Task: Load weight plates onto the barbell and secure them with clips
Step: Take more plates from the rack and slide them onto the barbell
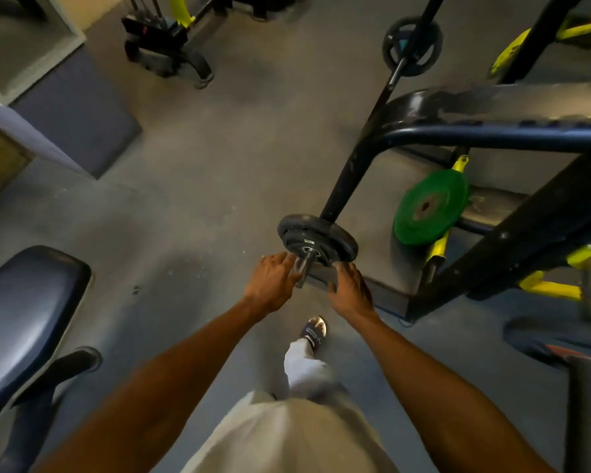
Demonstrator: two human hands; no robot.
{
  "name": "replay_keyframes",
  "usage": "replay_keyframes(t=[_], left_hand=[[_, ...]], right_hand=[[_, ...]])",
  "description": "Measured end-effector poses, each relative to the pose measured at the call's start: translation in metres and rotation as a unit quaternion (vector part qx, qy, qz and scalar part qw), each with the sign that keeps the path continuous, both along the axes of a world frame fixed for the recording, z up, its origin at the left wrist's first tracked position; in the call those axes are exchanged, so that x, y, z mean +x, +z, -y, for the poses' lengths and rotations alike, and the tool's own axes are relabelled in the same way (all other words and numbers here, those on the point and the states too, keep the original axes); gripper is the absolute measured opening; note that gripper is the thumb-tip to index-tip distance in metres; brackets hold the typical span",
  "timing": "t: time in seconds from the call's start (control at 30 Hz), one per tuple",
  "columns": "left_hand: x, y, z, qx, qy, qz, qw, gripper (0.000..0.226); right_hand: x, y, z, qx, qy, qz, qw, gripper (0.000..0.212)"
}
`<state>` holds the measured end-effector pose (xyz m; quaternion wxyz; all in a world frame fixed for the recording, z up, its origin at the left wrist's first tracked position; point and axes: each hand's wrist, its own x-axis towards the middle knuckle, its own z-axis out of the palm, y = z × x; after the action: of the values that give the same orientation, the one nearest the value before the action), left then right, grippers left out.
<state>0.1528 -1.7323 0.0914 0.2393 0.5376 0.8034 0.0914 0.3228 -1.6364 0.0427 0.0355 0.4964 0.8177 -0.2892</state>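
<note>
- The barbell (352, 158) runs from near centre away to the far right, resting on a black rack (492, 134).
- Its near sleeve end (304, 266) already carries black weight plates (318, 238), a smaller one stacked in front of a larger; bare steel juts out toward the person.
- The far end also holds a black plate (411, 46), so loading looks largely done.
- The left hand (272, 285) curls its grip beside the sleeve tip, touching or nearly so; whether it grasps a clip I cannot tell.
- The right hand (350, 290) hovers with fingers spread and released, just right of the sleeve.
- No clip is plainly visible on the near sleeve, so I judge securing to be the step left.
- The plates look matte, round and rimmed, likely rubber-coated or cast; the sleeve is smooth grey metal.
- A green bumper plate (430, 206) with a worn hub sits stored on a yellow peg to the right, unused.
- The floor (202, 172) is dull grey and scuffed.
</note>
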Motion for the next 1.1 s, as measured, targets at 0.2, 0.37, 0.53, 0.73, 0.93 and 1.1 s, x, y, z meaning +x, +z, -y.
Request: replay_keyframes(t=[0.2, 0.37, 0.53, 0.73, 0.93, 1.1], left_hand=[[-0.018, -0.024, -0.055, -0.049, -0.002, 0.011, 0.999, 0.048], [-0.031, -0.054, -0.086, -0.082, 0.009, 0.038, 0.996, 0.049], [-0.045, -0.093, -0.117, -0.102, 0.008, 0.051, 0.993, 0.063], [-0.055, -0.137, -0.142, -0.121, -0.006, 0.059, 0.991, 0.076], [-0.061, -0.159, -0.145, -0.114, -0.008, 0.025, 0.993, 0.089], [-0.067, -0.171, -0.151, -0.075, -0.026, 0.007, 0.997, 0.076]], right_hand=[[-0.03, -0.027, -0.045, -0.041, 0.012, 0.01, 0.999, 0.062], [-0.047, -0.055, -0.065, -0.032, 0.017, -0.008, 0.999, 0.06], [-0.069, -0.087, -0.085, -0.013, 0.001, -0.019, 1.0, 0.099], [-0.076, -0.108, -0.08, -0.013, -0.052, 0.003, 0.999, 0.076], [-0.081, -0.116, -0.084, 0.024, -0.066, 0.025, 0.997, 0.08], [-0.089, -0.124, -0.078, 0.043, -0.099, 0.031, 0.994, 0.063]])
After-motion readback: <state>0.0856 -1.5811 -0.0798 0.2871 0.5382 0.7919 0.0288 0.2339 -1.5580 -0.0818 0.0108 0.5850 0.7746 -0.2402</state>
